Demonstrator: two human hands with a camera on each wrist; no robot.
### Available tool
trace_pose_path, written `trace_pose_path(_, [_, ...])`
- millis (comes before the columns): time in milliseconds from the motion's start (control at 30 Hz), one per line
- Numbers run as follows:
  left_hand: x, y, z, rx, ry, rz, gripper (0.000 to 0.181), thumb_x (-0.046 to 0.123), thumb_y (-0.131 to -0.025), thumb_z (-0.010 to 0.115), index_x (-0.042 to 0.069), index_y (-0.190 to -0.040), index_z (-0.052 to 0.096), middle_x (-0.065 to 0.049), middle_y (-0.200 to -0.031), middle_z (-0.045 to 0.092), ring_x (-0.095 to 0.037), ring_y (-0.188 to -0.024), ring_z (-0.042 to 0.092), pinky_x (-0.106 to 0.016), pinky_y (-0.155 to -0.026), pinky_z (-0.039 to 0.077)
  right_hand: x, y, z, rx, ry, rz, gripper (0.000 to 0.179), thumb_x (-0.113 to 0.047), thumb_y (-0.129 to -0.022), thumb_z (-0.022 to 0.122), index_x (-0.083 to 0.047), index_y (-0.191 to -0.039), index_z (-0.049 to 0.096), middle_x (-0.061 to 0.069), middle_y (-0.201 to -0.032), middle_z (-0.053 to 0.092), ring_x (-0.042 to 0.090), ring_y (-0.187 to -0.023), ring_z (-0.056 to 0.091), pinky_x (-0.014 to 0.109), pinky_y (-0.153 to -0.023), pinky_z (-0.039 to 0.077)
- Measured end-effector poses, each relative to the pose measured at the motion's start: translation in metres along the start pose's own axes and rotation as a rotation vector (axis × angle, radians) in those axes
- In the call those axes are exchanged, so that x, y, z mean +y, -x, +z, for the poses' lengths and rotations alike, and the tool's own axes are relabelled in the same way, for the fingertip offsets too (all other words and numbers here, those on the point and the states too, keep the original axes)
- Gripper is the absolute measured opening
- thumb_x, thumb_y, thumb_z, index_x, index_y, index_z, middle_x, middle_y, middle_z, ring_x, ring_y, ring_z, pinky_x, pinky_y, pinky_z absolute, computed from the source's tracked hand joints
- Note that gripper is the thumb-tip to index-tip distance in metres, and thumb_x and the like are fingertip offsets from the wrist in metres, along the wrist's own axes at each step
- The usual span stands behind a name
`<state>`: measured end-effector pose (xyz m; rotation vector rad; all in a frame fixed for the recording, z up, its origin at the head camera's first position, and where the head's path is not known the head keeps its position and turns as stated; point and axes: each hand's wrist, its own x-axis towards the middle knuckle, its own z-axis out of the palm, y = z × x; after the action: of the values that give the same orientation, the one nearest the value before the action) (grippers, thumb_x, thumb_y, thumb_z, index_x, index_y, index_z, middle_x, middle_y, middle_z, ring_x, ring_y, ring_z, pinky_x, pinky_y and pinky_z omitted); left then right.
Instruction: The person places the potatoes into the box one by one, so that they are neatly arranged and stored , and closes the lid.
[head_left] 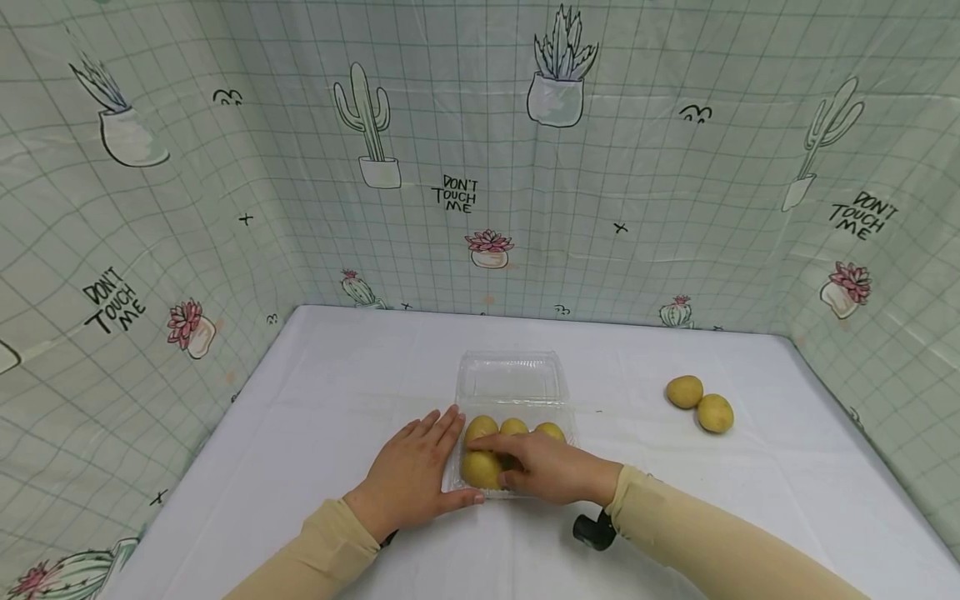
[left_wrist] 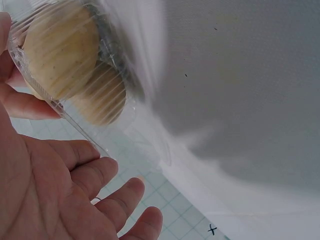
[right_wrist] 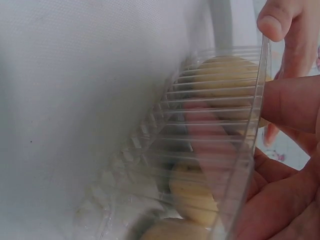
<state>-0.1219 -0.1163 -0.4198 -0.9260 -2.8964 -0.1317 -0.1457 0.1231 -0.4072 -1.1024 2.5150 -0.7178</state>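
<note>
A clear plastic clamshell box (head_left: 512, 379) lies on the table with its lid folded back, away from me. Several yellow potatoes sit in its near half. My right hand (head_left: 551, 468) reaches in from the right, pinching the front-left potato (head_left: 482, 469) between thumb and fingers. Through the ribbed wall in the right wrist view, one finger shows inside the box beside that potato (right_wrist: 225, 75). My left hand (head_left: 416, 467) lies with fingers extended along the box's left side, its thumb at the front-left corner. The right hand partly hides the other potatoes in the box.
Two loose potatoes, one farther back (head_left: 685, 392) and one nearer (head_left: 716, 413), lie on the right side of the white-covered table (head_left: 337, 375). A patterned cloth wall (head_left: 465, 125) encloses the back and both sides. A black wrist device (head_left: 594, 531) hangs under the right wrist.
</note>
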Motion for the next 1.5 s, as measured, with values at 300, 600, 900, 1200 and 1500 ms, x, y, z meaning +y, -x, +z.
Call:
trace_pose_path(300, [0.000, 0.000, -0.001, -0.010, -0.009, 0.002, 0.101, 0.078, -0.087, 0.048, 0.000, -0.151, 0.040, -0.014, -0.156, 0.037, -0.034, -0.140, 0.039, -0.049, -0.110, 0.035, -0.002, 0.002, -0.003, 0.004, -0.025, -0.012, 0.054, -0.016, -0.097, 0.067, -0.017, -0.148, 0.050, -0.001, -0.138, 0.058, 0.013, -0.115, 0.057, 0.037, -0.096, 0.047])
trace_pose_path(600, [0.000, -0.001, -0.001, -0.010, -0.004, -0.002, 0.101, 0.078, -0.087, 0.049, 0.000, -0.151, 0.040, -0.014, -0.156, 0.036, -0.034, -0.140, 0.038, -0.049, -0.111, 0.035, 0.001, 0.005, -0.007, 0.008, -0.052, -0.008, 0.054, -0.015, -0.096, 0.069, -0.018, -0.147, 0.052, -0.003, -0.128, 0.063, 0.011, -0.111, 0.059, 0.032, -0.094, 0.049])
trace_pose_path(900, [0.000, 0.000, -0.001, -0.008, -0.010, -0.001, 0.102, 0.079, -0.087, 0.047, 0.000, -0.151, 0.040, -0.014, -0.156, 0.037, -0.034, -0.140, 0.039, -0.048, -0.110, 0.035, -0.001, 0.009, -0.015, 0.017, -0.083, -0.037, 0.051, -0.010, -0.095, 0.069, -0.014, -0.144, 0.055, 0.000, -0.126, 0.063, 0.009, -0.091, 0.057, 0.025, -0.077, 0.049])
trace_pose_path(1200, [0.000, 0.000, 0.000, -0.010, -0.010, 0.001, 0.102, 0.079, -0.087, 0.048, 0.000, -0.151, 0.040, -0.014, -0.156, 0.037, -0.034, -0.140, 0.039, -0.048, -0.110, 0.036, 0.002, 0.016, -0.023, 0.038, -0.124, -0.037, 0.050, -0.007, -0.094, 0.069, -0.011, -0.142, 0.056, 0.003, -0.138, 0.058, 0.011, -0.094, 0.063, 0.025, -0.079, 0.053])
trace_pose_path(1500, [0.000, -0.001, 0.001, -0.019, -0.019, -0.002, 0.103, 0.080, -0.087, 0.046, 0.001, -0.152, 0.040, -0.014, -0.157, 0.036, -0.034, -0.140, 0.039, -0.048, -0.110, 0.036, 0.005, 0.030, -0.040, 0.046, -0.126, 0.004, 0.052, -0.012, -0.097, 0.066, -0.016, -0.147, 0.050, 0.008, -0.133, 0.061, 0.019, -0.103, 0.065, 0.032, -0.085, 0.054])
